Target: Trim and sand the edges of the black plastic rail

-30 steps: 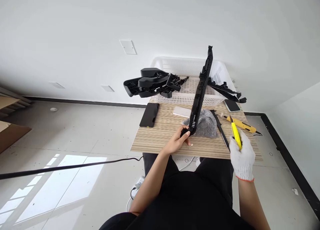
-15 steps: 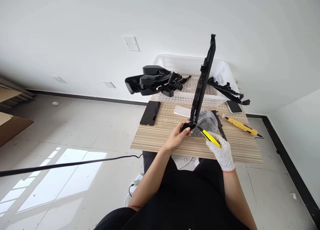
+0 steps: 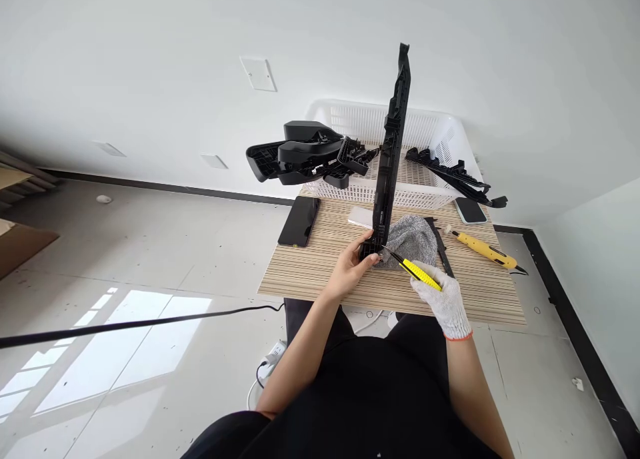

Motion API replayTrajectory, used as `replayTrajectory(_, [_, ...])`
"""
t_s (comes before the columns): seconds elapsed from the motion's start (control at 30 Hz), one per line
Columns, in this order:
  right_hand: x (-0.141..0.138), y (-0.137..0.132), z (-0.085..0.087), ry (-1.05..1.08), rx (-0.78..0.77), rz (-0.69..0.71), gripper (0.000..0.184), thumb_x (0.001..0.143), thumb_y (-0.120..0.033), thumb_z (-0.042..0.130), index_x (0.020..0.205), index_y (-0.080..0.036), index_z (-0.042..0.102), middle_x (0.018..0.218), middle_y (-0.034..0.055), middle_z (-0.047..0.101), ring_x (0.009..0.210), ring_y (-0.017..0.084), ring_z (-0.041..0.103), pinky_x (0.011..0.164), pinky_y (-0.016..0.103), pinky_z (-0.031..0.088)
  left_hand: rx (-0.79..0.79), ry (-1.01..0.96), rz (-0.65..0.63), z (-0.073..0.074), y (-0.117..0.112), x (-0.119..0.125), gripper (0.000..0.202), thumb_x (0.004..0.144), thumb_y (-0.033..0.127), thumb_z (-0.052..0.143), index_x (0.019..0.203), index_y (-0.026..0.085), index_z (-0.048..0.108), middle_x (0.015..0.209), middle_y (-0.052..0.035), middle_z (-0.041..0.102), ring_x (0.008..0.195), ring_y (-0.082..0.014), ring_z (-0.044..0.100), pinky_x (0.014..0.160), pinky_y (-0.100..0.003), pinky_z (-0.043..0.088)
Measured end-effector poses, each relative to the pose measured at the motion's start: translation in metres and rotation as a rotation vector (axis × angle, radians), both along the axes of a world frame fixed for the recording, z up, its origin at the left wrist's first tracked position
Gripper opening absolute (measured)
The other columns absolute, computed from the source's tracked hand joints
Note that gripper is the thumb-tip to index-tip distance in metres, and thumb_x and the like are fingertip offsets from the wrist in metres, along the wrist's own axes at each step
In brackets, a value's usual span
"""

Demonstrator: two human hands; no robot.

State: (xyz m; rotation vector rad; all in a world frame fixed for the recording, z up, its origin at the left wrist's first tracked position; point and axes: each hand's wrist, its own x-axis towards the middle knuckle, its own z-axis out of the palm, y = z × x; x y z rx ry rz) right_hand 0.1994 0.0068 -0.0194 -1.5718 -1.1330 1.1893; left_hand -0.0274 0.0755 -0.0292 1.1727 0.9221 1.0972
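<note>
A long black plastic part (image 3: pixel 387 172) stands nearly upright, its lower end gripped by my bare left hand (image 3: pixel 351 267). In a white knit glove, my right hand (image 3: pixel 443 296) is closed around a yellow-handled utility knife (image 3: pixel 419 273). The knife's thin dark tip points at the lower end of the black part; whether it touches there I cannot tell. Beneath and behind that end lies a crumpled grey cloth (image 3: pixel 413 239), partly covered by the knife.
A white plastic basket (image 3: pixel 440 122) holds several black parts (image 3: pixel 307 152) that jut over its sides. On the wooden table (image 3: pixel 300 279) lie a black phone (image 3: pixel 300 221), a white pad (image 3: pixel 360 216), a black caliper (image 3: pixel 443 251), a yellow rotary tool (image 3: pixel 483 249) and another phone (image 3: pixel 470 210).
The black part's top has swung left and it stands more upright. My left hand and the knife tip have shifted slightly left with it.
</note>
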Motion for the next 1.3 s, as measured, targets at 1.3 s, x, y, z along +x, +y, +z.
replayTrajectory(1.3, [-0.010,0.009,0.009,-0.096,-0.081,0.024,0.056,0.067,-0.048,0.084,0.112,-0.015,0.077,0.071,0.0046,0.072,0.059,0.016,0.062,0.053,0.027,0.052,0.055,0.229,0.045,-0.015,-0.004,-0.012,0.040,0.074,0.031,0.082,0.111,0.018,0.069,0.109,-0.0080,0.077,0.104,-0.0240,0.073,0.094,-0.040,0.059])
